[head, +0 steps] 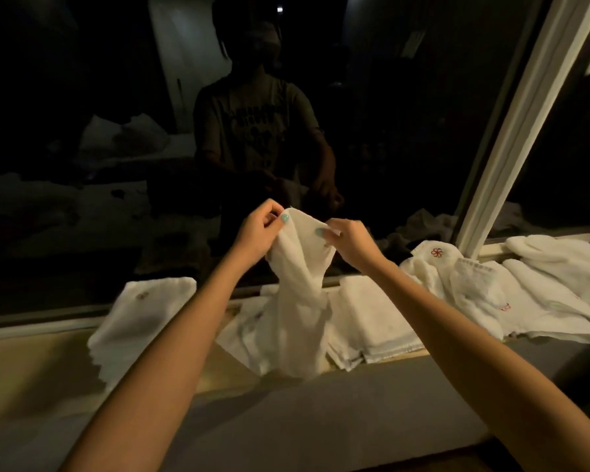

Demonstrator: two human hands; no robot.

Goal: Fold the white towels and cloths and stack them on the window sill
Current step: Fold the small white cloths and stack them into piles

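A white cloth [297, 301] hangs in front of the window, twisted in its middle, with its lower end draped on the sill. My left hand [258, 229] pinches its top left corner. My right hand [349, 240] pinches the top edge a little to the right. On the wooden window sill [41, 369] a folded stack of white towels [140, 318] lies at the left. More folded white cloths [372, 318] lie just right of the hanging one.
A loose heap of white cloths [511, 294] with small red marks covers the sill at the right, beside the pale window frame post [511, 137]. The dark glass [82, 131] reflects a person and the room. A grey ledge [321, 420] runs below the sill.
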